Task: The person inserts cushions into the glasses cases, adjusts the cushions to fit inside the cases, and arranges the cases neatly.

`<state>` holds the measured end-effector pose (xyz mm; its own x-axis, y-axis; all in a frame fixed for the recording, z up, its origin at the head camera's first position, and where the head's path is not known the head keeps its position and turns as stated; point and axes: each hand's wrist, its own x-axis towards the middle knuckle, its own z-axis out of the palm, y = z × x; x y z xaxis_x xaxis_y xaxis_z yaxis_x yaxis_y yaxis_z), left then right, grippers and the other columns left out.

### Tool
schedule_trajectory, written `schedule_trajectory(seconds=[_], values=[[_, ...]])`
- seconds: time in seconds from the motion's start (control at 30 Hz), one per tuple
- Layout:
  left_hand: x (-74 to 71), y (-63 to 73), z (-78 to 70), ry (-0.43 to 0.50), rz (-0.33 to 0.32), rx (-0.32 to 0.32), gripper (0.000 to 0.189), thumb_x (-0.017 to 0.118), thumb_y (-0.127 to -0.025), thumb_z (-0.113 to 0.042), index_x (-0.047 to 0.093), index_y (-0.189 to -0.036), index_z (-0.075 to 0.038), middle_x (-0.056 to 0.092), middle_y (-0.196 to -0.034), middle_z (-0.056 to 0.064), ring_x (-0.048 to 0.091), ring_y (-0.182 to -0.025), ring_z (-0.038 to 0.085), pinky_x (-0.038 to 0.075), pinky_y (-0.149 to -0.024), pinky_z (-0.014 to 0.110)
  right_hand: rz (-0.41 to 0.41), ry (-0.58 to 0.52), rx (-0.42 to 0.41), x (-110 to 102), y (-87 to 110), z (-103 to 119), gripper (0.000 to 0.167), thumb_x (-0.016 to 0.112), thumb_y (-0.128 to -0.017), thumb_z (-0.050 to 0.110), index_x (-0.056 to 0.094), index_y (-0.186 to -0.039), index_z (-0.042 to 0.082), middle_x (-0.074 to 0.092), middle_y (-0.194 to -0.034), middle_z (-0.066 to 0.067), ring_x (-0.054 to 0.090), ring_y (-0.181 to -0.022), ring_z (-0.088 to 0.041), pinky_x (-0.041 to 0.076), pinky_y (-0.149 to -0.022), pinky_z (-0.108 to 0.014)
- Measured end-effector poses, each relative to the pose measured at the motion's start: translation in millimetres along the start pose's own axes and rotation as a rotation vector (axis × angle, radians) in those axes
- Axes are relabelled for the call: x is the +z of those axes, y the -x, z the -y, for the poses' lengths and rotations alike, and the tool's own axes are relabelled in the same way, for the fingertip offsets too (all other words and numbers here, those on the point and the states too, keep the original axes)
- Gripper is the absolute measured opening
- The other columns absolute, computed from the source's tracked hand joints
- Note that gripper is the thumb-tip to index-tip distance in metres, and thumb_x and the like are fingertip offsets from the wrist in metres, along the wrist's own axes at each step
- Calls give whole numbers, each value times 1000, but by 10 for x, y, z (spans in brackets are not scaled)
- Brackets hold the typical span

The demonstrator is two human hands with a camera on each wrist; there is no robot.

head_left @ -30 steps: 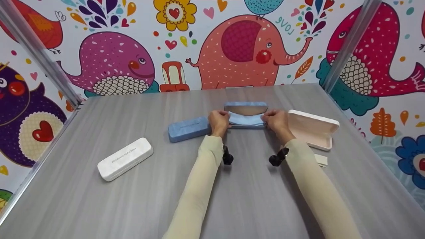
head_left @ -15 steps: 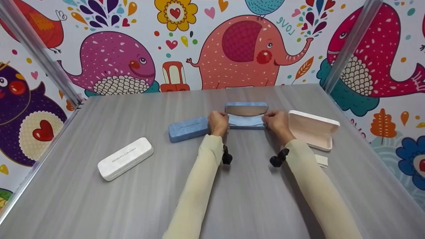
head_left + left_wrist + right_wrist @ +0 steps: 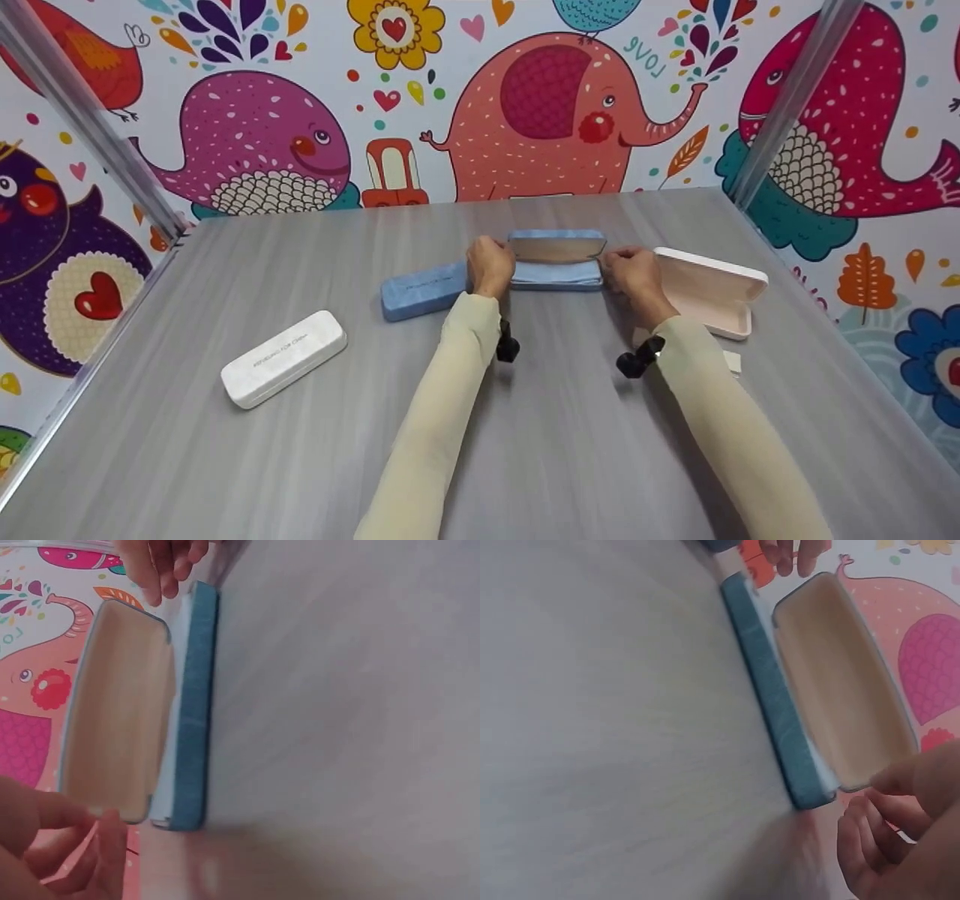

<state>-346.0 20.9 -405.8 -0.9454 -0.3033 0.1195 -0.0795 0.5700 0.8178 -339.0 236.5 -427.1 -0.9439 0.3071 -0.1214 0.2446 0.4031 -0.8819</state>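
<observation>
An open blue glasses case [image 3: 556, 279] lies at the table's middle, its lid [image 3: 556, 246] raised and showing a beige lining [image 3: 120, 712]. A pale blue cloth [image 3: 556, 268] lies inside the base [image 3: 191, 712]. My left hand [image 3: 491, 261] is at the case's left end, with curled fingers [image 3: 101, 840] pinching the lid's corner. My right hand [image 3: 628, 268] is at the right end, where curled fingers [image 3: 900, 784] meet the lid's edge [image 3: 840, 682].
A closed blue case [image 3: 424, 291] lies just left of my left hand. A closed white case [image 3: 283, 358] sits nearer on the left. An open pale pink case [image 3: 709, 291] stands to the right, with a small white slip [image 3: 731, 362] before it. Patterned walls enclose the table [image 3: 555, 450].
Both hands have come off the cloth inside the case and shifted up and outward to the ends of the lid. The cloth now lies flatter in the base.
</observation>
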Motion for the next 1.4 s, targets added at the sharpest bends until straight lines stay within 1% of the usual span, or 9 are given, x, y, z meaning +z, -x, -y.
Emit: schedule_trajectory(seconds=[0.17, 0.3, 0.47, 0.63, 0.83, 1.07, 1.17, 1.3, 1.4], values=[[-46, -25, -106, -6, 11, -9, 46, 55, -99, -12, 37, -57, -15, 37, -60, -3, 40, -63, 16, 31, -55, 29, -20, -96, 58, 15, 47, 135, 37, 49, -102, 31, 62, -120, 1, 57, -77, 3, 53, -60, -7, 47, -55, -22], [-80, -27, -183, -6, 67, 6, 46, 53, -99, -16, 37, -56, -15, 33, -57, -3, 39, -61, 17, 31, -54, 30, -29, 5, 54, 15, 67, 261, 56, 43, -103, 48, 59, -132, 3, 62, -109, -10, 58, -93, -18, 49, -79, -28], [-87, -21, -223, 19, 158, 2, 48, 53, -100, -26, 36, -56, -16, 33, -58, -3, 40, -62, 18, 32, -55, 29, 80, 7, 131, -31, 45, 367, 78, 39, -100, 62, 36, -153, 5, 45, -150, -16, 48, -125, -26, 45, -107, -40], [-67, -25, -206, 56, 204, -42, 47, 53, -102, -37, 46, -62, -13, 46, -69, 2, 47, -74, 19, 41, -67, 31, 184, -86, 194, -63, -5, 390, 78, 42, -97, 67, 39, -147, 7, 55, -129, -13, 52, -109, -20, 49, -97, -36], [3, -38, -162, 65, 222, -96, 45, 51, -102, -39, 71, -93, 1, 71, -106, 18, 58, -88, 23, 53, -88, 41, 297, -161, 244, -74, -27, 369, 92, 43, -97, 66, 9, -161, 9, 26, -163, -20, 33, -148, -35, 36, -119, -51], [53, -60, -142, 46, 230, -126, 51, 48, -103, -41, 72, -112, 3, 70, -119, 19, 66, -106, 29, 53, -95, 42, 264, -144, 246, -40, -60, 346, 91, 46, -97, 65, 17, -159, 6, 35, -157, -17, 40, -141, -33, 41, -115, -52], [46, -74, -132, 36, 243, -127, 51, 47, -104, -40, 72, -114, 3, 71, -119, 19, 65, -106, 29, 53, -96, 42, 244, -134, 239, -19, -78, 342, 79, 46, -97, 64, 35, -149, 5, 50, -133, -15, 52, -118, -26, 50, -104, -47], [31, -94, -114, 52, 258, -128, 50, 47, -103, -39, 71, -115, 4, 70, -120, 19, 64, -104, 28, 54, -93, 42, 228, -129, 223, 4, -108, 333, 56, 43, -99, 62, 47, -99, 6, 45, -77, 1, 45, -68, -13, 52, -75, -35], [25, -99, -94, 64, 268, -132, 52, 48, -102, -41, 70, -117, 4, 69, -120, 18, 62, -97, 26, 56, -89, 41, 223, -118, 225, 13, -120, 331, 58, 42, -101, 59, 53, -107, 3, 55, -80, -3, 51, -70, -13, 55, -77, -35]])
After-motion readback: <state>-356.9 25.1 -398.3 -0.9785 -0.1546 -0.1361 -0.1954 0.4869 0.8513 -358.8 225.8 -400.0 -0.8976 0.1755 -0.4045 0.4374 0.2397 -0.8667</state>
